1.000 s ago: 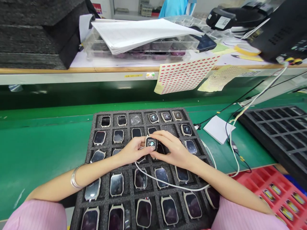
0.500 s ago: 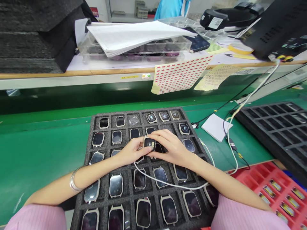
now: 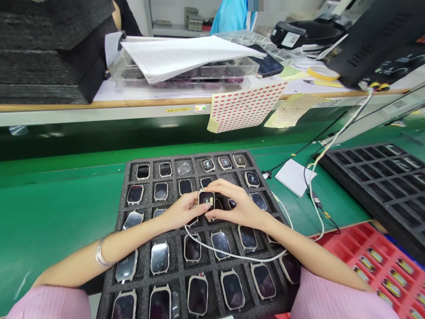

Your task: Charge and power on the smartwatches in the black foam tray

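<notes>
Between both my hands is a smartwatch case (image 3: 206, 199) without a strap, its screen lit and facing up, held above a black foam tray (image 3: 175, 261). My left hand (image 3: 183, 210) grips it from the left, thumb across the lower front. On its right side, the fingers and thumb of my right hand (image 3: 234, 201) close around the edge. A white cable (image 3: 229, 254) runs from beneath my left hand across the tray to the right; where it ends is hidden by the fingers. Several more watch cases (image 3: 160, 258) lie in the tray's compartments, a few at the back with lit screens.
At right are a white pad (image 3: 295, 177), another black tray (image 3: 378, 177) and a red tray (image 3: 355, 241) with small yellow-edged parts. Behind, a shelf carries papers (image 3: 186, 55), clear plastic trays, a phone (image 3: 268, 62) and stacked black foam (image 3: 43, 57). Sticker sheets (image 3: 245, 106) hang from its edge.
The view has shifted slightly, so the right-hand trays and shelf items appear a little further left. Both hands keep the same hold on the watch case.
</notes>
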`<state>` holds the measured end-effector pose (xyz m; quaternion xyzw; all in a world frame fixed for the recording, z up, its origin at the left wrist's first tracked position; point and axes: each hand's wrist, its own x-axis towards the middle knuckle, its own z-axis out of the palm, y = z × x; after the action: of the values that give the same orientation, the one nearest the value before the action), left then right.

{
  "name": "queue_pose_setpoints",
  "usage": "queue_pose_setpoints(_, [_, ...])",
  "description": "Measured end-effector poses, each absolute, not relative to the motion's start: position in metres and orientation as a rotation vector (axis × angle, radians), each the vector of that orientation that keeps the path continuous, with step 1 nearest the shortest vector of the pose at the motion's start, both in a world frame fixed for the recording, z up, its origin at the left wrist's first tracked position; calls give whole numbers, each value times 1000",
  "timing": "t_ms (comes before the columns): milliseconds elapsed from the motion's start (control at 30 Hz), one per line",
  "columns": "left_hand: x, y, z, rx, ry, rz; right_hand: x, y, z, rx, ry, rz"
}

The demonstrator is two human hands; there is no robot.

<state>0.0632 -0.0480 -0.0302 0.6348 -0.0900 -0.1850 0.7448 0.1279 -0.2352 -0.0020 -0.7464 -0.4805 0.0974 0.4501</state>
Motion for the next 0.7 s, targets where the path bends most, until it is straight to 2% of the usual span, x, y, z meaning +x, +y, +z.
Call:
queue_pose_setpoints(300, [63,-40,-26,956,-185,-649,134,-225,-14,-1311,-682,678])
queue_pose_setpoints(500, [64,-38,-31,868,-88,-752,127,-218,-24,-1179,-413,780])
queue_pose_setpoints(700, [64,-39,-27,880,-151,-726,127,-218,-20,-1169,-405,783])
